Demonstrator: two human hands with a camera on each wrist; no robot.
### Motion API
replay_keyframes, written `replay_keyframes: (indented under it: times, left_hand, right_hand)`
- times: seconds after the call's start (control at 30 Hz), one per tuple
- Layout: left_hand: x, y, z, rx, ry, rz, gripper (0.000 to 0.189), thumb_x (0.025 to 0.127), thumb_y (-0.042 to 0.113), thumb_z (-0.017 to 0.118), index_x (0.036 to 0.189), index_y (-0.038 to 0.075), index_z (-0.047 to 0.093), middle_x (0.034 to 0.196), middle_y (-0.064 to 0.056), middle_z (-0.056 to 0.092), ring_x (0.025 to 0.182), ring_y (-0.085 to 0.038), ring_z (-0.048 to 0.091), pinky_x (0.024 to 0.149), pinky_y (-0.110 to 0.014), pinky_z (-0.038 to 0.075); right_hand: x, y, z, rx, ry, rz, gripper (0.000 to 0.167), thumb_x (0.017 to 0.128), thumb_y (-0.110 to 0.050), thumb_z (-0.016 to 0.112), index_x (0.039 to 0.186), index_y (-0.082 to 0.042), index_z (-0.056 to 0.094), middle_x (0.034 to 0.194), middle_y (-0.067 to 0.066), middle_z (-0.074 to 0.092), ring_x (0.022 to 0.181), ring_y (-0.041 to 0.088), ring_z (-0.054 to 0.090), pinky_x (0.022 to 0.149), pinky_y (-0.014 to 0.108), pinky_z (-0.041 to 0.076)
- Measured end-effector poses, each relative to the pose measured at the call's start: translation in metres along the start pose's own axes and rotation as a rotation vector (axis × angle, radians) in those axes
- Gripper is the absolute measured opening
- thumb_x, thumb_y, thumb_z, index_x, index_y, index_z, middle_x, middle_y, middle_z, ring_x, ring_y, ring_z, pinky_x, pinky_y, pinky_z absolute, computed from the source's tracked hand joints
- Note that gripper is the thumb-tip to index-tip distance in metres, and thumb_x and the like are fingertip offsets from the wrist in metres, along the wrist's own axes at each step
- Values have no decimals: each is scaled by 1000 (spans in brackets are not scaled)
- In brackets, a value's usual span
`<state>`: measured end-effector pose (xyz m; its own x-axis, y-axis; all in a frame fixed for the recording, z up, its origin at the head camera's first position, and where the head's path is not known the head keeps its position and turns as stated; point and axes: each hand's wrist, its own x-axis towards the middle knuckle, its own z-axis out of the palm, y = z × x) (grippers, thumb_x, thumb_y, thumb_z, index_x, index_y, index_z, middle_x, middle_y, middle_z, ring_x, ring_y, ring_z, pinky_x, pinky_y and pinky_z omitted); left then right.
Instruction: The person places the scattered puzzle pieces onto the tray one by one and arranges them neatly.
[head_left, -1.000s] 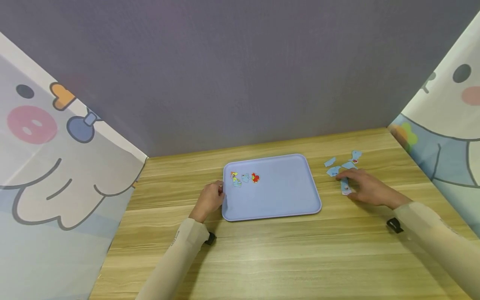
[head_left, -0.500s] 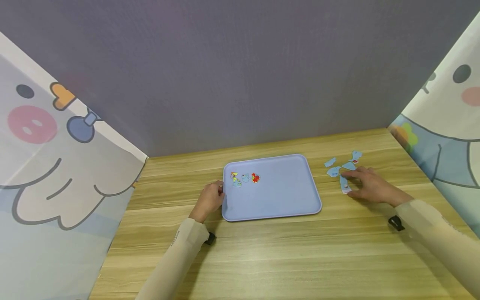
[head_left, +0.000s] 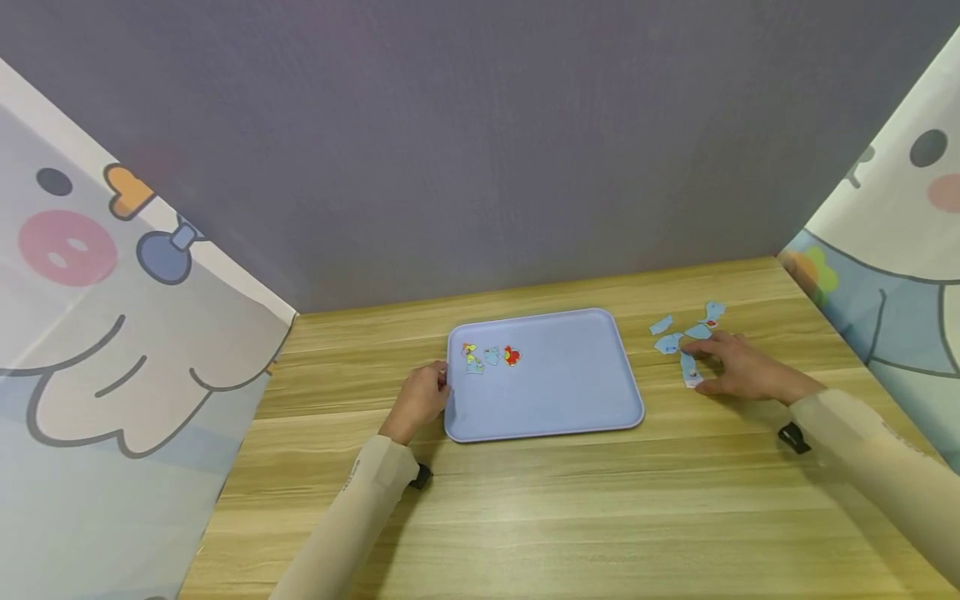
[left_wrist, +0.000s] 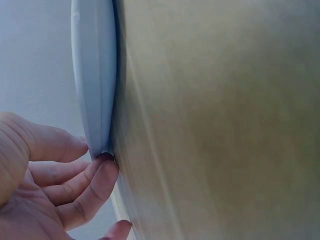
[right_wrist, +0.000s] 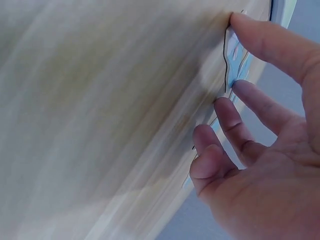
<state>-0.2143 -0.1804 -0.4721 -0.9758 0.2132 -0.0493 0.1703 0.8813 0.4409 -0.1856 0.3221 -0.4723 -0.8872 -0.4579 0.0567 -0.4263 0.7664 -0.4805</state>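
Observation:
My left hand [head_left: 418, 400] pinches the left rim of a pale blue tray [head_left: 562, 398]; in the left wrist view the thumb is on one side of the tray edge [left_wrist: 94, 65] and curled fingers on the other. To the tray's right, my right hand [head_left: 742, 368] holds a light blue puzzle piece [head_left: 688, 370] at the table surface. In the right wrist view, thumb and forefinger tips touch opposite ends of that piece [right_wrist: 233, 60], with the other fingers bent behind. Inside the tray lie a red piece [head_left: 512, 356], a light blue piece [head_left: 491, 357] and yellow-and-blue pieces [head_left: 473, 363].
Several more light blue pieces [head_left: 667, 343] lie just beyond my right hand, one with a red mark [head_left: 712, 323]. The wooden table [head_left: 540, 517] meets a grey wall [head_left: 480, 167] behind and cartoon-printed panels [head_left: 97, 333] at both sides.
My right hand has shifted slightly right and away from me, and the light blue piece at its fingertips has turned a little. The left hand and tray stay in place.

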Motion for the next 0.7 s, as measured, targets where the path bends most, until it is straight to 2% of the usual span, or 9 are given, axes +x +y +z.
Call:
replay_keyframes:
  times: [0.13, 0.37, 0.5, 0.63, 0.7]
  left_hand:
    - [-1, 0, 0, -3, -5, -7, 38, 88, 5, 64, 124, -5, 57, 92, -10, 65, 77, -19, 58, 67, -33, 49]
    - [-2, 1, 0, -6, -3, -10, 38, 88, 4, 64, 123, -5, 57, 91, -10, 64, 76, -18, 58, 65, -31, 49]
    - [-2, 1, 0, -15, 1, 1, 36, 87, 3, 63, 121, -6, 57, 86, -9, 62, 71, -17, 56, 59, -28, 48]
    - [-1, 0, 0, -9, 11, 14, 35, 87, 2, 64, 120, -5, 58, 86, -9, 63, 70, -17, 56, 59, -28, 48]
    - [-1, 0, 0, -3, 13, 21, 34, 87, 2, 64, 119, -5, 59, 86, -9, 63, 71, -17, 57, 60, -28, 48]
  right_hand:
    - [3, 1, -2, -9, -29, 10, 68, 69, -18, 83, 125, 6, 53, 114, 29, 50, 107, 46, 44, 90, 67, 22]
    - [6, 0, -3, -20, -38, 37, 67, 69, -25, 83, 122, 5, 56, 109, 25, 50, 101, 44, 47, 86, 61, 32]
    - [7, -1, 0, 7, -39, 104, 70, 68, -29, 84, 120, 8, 55, 114, 28, 48, 113, 52, 38, 89, 63, 33]
    - [8, -3, 2, 21, -33, 164, 72, 68, -32, 83, 118, 11, 54, 121, 34, 43, 124, 57, 24, 95, 64, 27]
    - [9, -6, 1, 21, -19, 172, 71, 69, -33, 83, 116, 11, 53, 121, 34, 42, 122, 55, 29, 95, 63, 29]
